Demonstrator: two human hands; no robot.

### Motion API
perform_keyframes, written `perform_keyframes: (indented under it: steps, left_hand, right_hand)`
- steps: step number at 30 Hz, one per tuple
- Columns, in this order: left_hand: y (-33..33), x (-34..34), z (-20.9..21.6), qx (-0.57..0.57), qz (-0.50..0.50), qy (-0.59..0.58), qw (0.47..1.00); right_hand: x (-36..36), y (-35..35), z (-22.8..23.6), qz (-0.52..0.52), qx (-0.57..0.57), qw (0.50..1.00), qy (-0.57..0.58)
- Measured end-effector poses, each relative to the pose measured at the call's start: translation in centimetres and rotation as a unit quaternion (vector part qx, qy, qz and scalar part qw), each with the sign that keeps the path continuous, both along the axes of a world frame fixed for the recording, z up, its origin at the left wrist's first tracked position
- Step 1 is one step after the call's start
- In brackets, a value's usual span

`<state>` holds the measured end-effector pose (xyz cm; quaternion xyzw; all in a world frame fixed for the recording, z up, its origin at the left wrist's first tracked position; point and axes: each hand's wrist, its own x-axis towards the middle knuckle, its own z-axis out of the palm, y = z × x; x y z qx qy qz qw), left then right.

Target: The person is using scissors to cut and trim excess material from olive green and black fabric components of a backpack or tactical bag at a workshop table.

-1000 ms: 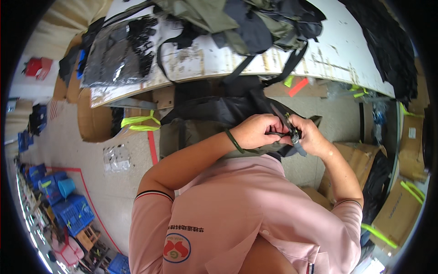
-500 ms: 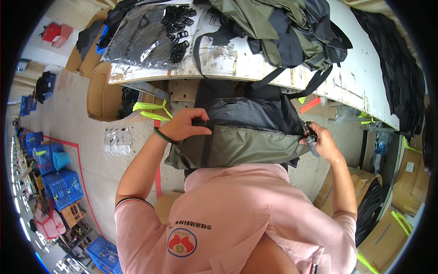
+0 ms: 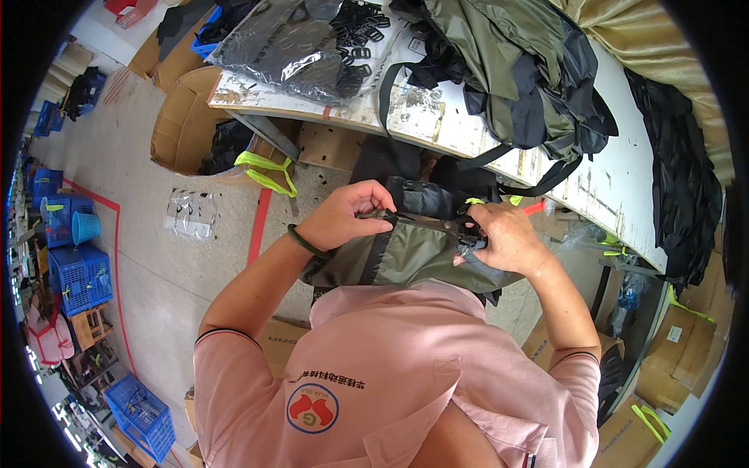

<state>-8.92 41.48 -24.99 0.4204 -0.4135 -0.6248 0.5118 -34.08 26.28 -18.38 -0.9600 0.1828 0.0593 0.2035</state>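
Note:
Across my lap lies an olive-green and black fabric bag point(image 3: 421, 253), with a black strap running down its left part. My left hand point(image 3: 353, 214) is closed in a pinch on the bag's upper edge, thumb and fingertips together at the black strap. On the right, my right hand point(image 3: 503, 234) is wrapped round a dark-handled pair of scissors point(image 3: 447, 225). Its blades point left along the bag's top edge, toward my left fingertips. My fingers cover most of the handles, and I cannot tell whether the blades touch the fabric.
Ahead stands a worn white table point(image 3: 429, 117) bearing a pile of olive and black bags point(image 3: 507, 70) and a clear plastic bag of black pieces point(image 3: 289, 51). A cardboard box point(image 3: 183, 125) sits at the table's left. Blue crates point(image 3: 82, 277) line the far left; cartons point(image 3: 675, 351) stand at right.
My right hand has moved left with the scissors, closer to my left hand. My left hand has shifted right, and the bag's top edge is bunched shorter between them. The view has turned slightly.

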Motion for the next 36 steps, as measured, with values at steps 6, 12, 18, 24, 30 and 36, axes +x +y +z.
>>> perform_keyframes:
  steps: [6,12,18,24,30,36]
  left_hand:
    - [0.0,-0.2,-0.5,-0.005,0.008,0.016,1.0]
    - [0.0,-0.2,-0.4,-0.01,0.009,0.008,1.0]
    - [0.1,0.0,-0.2,0.011,-0.025,-0.019,0.999]
    - [0.3,-0.1,0.4,-0.002,-0.006,-0.063,0.998]
    - [0.6,0.1,1.1,-0.006,0.002,-0.213,0.977]
    - [0.8,-0.1,1.3,-0.015,0.013,-0.216,0.976]
  right_hand:
    - [1.0,0.3,-0.2,0.015,0.005,1.0,-0.018]
    - [1.5,0.4,-0.7,0.018,0.003,1.0,-0.01]
    - [1.7,0.7,-0.7,0.018,0.018,1.0,-0.017]
    - [1.4,1.2,-0.9,0.012,0.005,1.0,-0.015]
    - [0.9,1.4,-1.9,-0.001,-0.004,0.999,-0.033]
    - [0.9,1.3,-1.1,-0.044,-0.004,0.998,-0.035]
